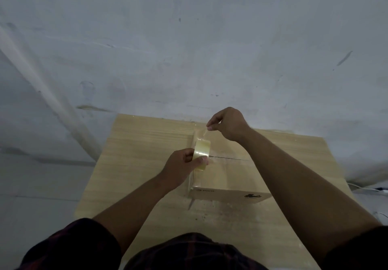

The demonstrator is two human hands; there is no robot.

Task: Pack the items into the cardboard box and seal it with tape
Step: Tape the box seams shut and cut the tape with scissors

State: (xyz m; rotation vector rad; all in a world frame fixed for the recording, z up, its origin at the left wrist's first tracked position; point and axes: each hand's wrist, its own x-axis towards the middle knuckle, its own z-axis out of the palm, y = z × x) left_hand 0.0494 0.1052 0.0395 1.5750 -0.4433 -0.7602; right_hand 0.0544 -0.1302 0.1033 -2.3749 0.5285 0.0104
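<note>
My left hand (180, 166) grips the tape roll (202, 154) over the closed cardboard box (228, 173) on the table (134, 164) while my right hand (227, 124) pinches the free end (204, 132), stretching a strip for the flaps' seam (228, 158).

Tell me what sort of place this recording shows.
Probably a bare room used for makeshift packing: a small wooden table by a scuffed white wall, one cardboard box being taped.

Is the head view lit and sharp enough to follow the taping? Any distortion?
Head view: dim, flat light, no strong glare; wide-angle lens splays the table edges; tape roll in the left hand reads clearly; clear strip pinched by the right hand is faint.
</note>
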